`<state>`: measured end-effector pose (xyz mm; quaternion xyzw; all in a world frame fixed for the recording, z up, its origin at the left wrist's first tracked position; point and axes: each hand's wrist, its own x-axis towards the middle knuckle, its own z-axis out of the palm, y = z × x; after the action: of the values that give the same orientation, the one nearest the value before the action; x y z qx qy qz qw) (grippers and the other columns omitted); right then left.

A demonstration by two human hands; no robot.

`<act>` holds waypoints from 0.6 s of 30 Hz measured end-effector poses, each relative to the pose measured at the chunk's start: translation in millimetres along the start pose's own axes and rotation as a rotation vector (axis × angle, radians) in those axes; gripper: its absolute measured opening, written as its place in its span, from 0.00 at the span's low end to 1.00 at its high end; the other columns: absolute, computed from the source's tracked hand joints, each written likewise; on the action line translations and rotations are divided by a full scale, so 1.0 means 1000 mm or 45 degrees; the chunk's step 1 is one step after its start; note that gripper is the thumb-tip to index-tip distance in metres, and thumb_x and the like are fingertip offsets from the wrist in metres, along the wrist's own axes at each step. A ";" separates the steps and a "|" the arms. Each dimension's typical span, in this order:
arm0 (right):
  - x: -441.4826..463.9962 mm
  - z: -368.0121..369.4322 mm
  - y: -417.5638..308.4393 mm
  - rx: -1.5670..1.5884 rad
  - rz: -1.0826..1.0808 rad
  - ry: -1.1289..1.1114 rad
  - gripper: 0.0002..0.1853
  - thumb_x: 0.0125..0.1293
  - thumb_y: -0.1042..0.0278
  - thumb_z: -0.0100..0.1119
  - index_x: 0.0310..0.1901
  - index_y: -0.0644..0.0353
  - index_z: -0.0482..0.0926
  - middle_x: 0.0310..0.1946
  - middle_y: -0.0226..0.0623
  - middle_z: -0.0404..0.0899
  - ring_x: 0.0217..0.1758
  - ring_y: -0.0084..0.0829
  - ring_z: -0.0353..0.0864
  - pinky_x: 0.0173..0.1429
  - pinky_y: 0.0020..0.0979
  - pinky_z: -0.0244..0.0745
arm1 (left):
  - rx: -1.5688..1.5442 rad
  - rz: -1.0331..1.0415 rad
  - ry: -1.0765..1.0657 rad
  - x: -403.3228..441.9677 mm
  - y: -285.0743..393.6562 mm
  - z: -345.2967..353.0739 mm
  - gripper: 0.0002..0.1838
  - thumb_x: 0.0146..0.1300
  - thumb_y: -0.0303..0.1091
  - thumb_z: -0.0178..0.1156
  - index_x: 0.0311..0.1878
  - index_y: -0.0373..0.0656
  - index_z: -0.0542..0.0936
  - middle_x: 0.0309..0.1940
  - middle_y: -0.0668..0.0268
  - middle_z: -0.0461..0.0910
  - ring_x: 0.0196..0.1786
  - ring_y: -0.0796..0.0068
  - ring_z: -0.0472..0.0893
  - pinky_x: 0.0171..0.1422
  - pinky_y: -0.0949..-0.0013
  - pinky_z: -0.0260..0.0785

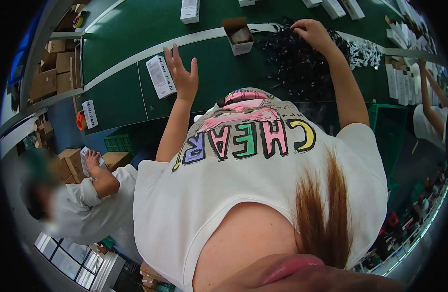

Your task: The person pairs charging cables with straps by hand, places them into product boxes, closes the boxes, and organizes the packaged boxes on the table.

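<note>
Black straps (306,65) lie heaped beneath our right hand (314,34), its fingers bent together at the edge; we cannot tell whether one is pinched. Tangled loops could drag several up at once and perhaps tip the open box (242,48) standing between us and our left hand (184,78), which is spread wide by the MINI FAN box (158,78). Pale straps (364,54) border the heap and might mix in.

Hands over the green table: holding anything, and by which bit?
The left hand, wide open, holds nothing. The right hand is at the black straps; whether it grips one, I can't tell.
</note>
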<state>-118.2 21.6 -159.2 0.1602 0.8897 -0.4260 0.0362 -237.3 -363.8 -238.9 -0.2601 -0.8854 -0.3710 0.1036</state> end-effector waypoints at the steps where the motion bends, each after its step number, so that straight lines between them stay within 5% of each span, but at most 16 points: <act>1: -0.003 -0.005 -0.004 -0.224 -0.105 0.066 0.08 0.63 0.68 0.59 0.40 0.58 0.84 0.27 0.31 0.82 0.28 0.28 0.77 0.37 0.27 0.73 | -0.004 0.003 0.001 0.008 0.018 0.000 0.39 0.65 0.34 0.59 0.76 0.52 0.52 0.77 0.51 0.41 0.77 0.49 0.51 0.75 0.52 0.53; 3: -0.010 -0.019 -0.018 -0.673 -0.312 0.198 0.08 0.64 0.68 0.58 0.40 0.60 0.84 0.26 0.28 0.82 0.27 0.26 0.77 0.36 0.26 0.72 | -0.300 0.191 0.033 0.027 0.050 0.003 0.36 0.64 0.31 0.60 0.74 0.51 0.57 0.76 0.54 0.46 0.75 0.53 0.56 0.73 0.55 0.57; 5: -0.024 -0.044 -0.067 -0.254 -0.417 0.179 0.07 0.67 0.69 0.59 0.40 0.62 0.83 0.27 0.29 0.80 0.27 0.16 0.74 0.32 0.17 0.66 | -0.599 0.314 -0.031 0.046 0.080 0.007 0.34 0.64 0.30 0.60 0.72 0.50 0.60 0.74 0.56 0.54 0.73 0.56 0.61 0.72 0.57 0.59; 6: -0.021 -0.053 -0.073 -0.256 -0.416 0.174 0.07 0.67 0.69 0.59 0.40 0.62 0.83 0.27 0.29 0.80 0.27 0.16 0.74 0.32 0.17 0.66 | -0.671 0.447 -0.048 0.058 0.096 0.006 0.32 0.65 0.32 0.60 0.72 0.49 0.60 0.70 0.57 0.62 0.67 0.59 0.70 0.66 0.62 0.67; 8: -0.004 -0.068 -0.067 0.032 -0.477 0.152 0.04 0.63 0.78 0.59 0.39 0.65 0.80 0.28 0.29 0.78 0.24 0.16 0.67 0.30 0.13 0.61 | -0.903 0.377 -0.253 0.078 0.139 0.004 0.25 0.69 0.37 0.58 0.67 0.46 0.66 0.46 0.61 0.79 0.41 0.72 0.80 0.47 0.74 0.70; 10: 0.007 -0.087 -0.054 0.206 -0.510 0.180 0.05 0.64 0.78 0.56 0.39 0.63 0.81 0.25 0.27 0.77 0.20 0.14 0.65 0.25 0.12 0.56 | -0.993 0.761 -0.110 0.107 0.194 0.001 0.06 0.70 0.33 0.56 0.44 0.41 0.73 0.29 0.68 0.76 0.26 0.78 0.69 0.29 0.75 0.60; 11: -0.009 -0.084 -0.108 0.200 -0.514 0.188 0.05 0.64 0.78 0.56 0.39 0.63 0.81 0.25 0.27 0.77 0.20 0.14 0.65 0.25 0.12 0.56 | -0.996 0.771 -0.107 0.112 0.211 0.000 0.06 0.70 0.33 0.56 0.44 0.41 0.73 0.29 0.68 0.76 0.26 0.78 0.69 0.29 0.75 0.60; 13: -0.046 -0.084 -0.202 0.396 -0.724 0.419 0.05 0.67 0.75 0.55 0.40 0.62 0.81 0.20 0.23 0.71 0.16 0.12 0.59 0.22 0.14 0.52 | -1.405 0.558 -0.710 0.115 0.236 -0.008 0.08 0.71 0.35 0.55 0.41 0.41 0.74 0.26 0.71 0.74 0.24 0.78 0.68 0.28 0.75 0.59; 15: -0.052 -0.112 -0.190 0.030 -0.917 1.076 0.07 0.69 0.71 0.56 0.43 0.63 0.80 0.17 0.20 0.65 0.16 0.11 0.54 0.21 0.15 0.49 | -1.506 0.376 -0.927 0.127 0.239 -0.028 0.09 0.72 0.37 0.54 0.40 0.41 0.75 0.25 0.72 0.72 0.24 0.81 0.67 0.29 0.78 0.58; 18: -0.056 -0.114 -0.188 0.167 -0.884 0.908 0.08 0.68 0.72 0.57 0.46 0.63 0.79 0.19 0.22 0.67 0.17 0.13 0.57 0.22 0.15 0.52 | -1.156 0.181 -0.867 0.146 0.221 -0.030 0.10 0.73 0.38 0.53 0.38 0.42 0.75 0.24 0.75 0.70 0.24 0.85 0.65 0.28 0.81 0.56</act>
<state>-116.7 -14.5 64.6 -0.0077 0.8189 -0.3867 -0.4240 -242.1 -199.3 -29.4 -0.4423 -0.6011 -0.6015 -0.2850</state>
